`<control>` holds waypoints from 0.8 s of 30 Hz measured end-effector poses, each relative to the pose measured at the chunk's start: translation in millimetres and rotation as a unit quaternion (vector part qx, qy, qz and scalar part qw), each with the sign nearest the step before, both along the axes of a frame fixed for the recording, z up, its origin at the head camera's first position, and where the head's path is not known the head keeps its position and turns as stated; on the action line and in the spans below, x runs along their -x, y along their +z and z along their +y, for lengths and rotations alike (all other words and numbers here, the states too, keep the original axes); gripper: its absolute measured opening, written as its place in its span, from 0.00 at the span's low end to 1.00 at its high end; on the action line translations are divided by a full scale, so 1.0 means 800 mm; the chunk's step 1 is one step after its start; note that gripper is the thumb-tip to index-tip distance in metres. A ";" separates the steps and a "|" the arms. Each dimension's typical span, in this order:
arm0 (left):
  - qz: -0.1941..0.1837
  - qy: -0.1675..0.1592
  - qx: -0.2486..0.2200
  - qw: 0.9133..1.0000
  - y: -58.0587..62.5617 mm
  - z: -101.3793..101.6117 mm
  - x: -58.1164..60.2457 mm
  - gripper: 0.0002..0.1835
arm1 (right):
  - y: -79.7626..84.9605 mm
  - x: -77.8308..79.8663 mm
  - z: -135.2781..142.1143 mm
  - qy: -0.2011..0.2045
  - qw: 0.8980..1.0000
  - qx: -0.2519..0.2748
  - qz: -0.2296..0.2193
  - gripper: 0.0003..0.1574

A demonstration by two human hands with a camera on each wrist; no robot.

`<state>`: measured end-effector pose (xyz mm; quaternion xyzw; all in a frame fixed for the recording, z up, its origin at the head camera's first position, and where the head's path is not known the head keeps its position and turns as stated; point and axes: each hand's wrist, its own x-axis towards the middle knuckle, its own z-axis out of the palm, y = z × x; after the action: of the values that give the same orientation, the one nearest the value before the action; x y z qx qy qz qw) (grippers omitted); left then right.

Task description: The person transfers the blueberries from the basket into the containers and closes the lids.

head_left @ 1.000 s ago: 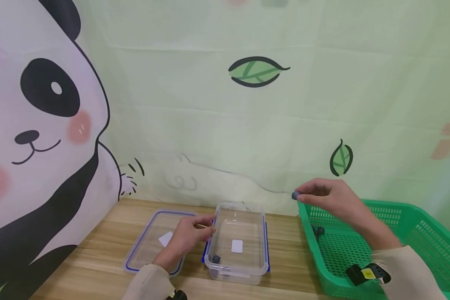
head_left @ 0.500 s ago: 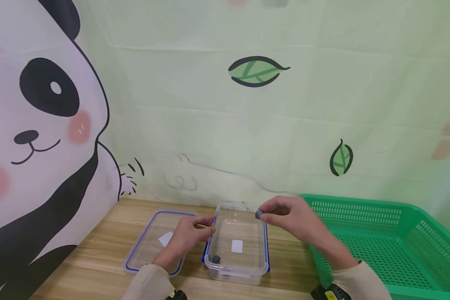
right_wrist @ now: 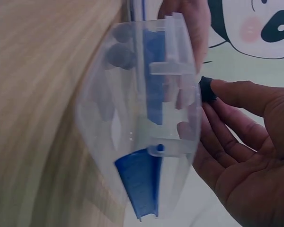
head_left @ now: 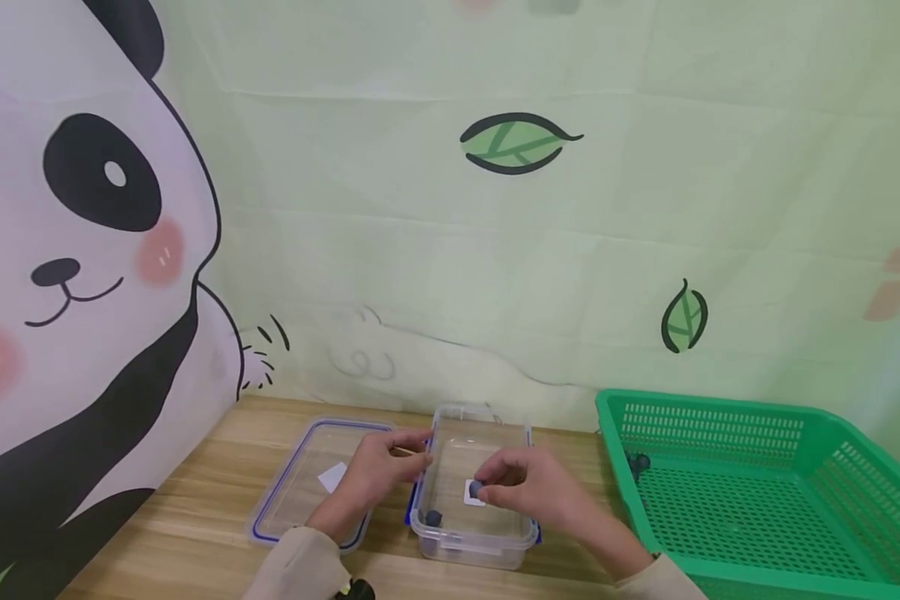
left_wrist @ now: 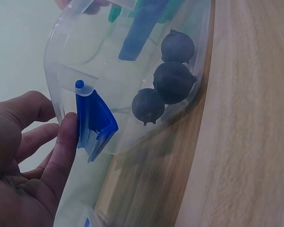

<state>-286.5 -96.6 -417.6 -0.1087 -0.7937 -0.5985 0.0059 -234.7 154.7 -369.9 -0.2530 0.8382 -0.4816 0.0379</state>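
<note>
A clear plastic food box [head_left: 480,554] with blue side latches stands on the wooden table, its top uncovered. My right hand [head_left: 536,487] pinches a dark blueberry [head_left: 476,489] between thumb and fingertips over the box. In the right wrist view that blueberry [right_wrist: 208,89] shows at the height of the box rim. My left hand [head_left: 378,468] touches the box's left side, its fingertips beside a blue latch [left_wrist: 95,123]. Several blueberries [left_wrist: 174,82] lie together on the box floor in the near left corner.
A clear lid [head_left: 297,500] with a blue seal and a white label lies left of the box, under my left forearm. To the right stands a green plastic basket [head_left: 825,575] holding a few dark berries [head_left: 641,461] near its left wall. A panda-printed cloth [head_left: 420,250] hangs behind.
My right hand has carried the blueberry leftward and down, from above the basket's left edge to over the box. My left hand stays at the box's left side.
</note>
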 end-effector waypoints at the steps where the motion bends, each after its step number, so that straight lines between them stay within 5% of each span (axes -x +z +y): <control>1: 0.000 -0.001 -0.002 1.000 0.000 0.000 0.000 0.21 | -0.003 0.000 0.000 0.001 1.000 -0.003 -0.002 0.05; 12: 0.001 0.007 0.013 1.000 0.001 0.001 -0.001 0.21 | -0.004 -0.003 -0.003 0.011 0.999 -0.033 0.007 0.09; 24: 0.004 0.004 0.018 1.000 0.003 0.002 -0.002 0.21 | 0.088 -0.011 0.036 -0.017 0.996 -0.069 0.049 0.10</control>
<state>-285.2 -95.1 -415.5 -0.1080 -0.8045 -0.5840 0.0097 -226.0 183.2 -299.6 -0.2588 0.8745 -0.4102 0.0064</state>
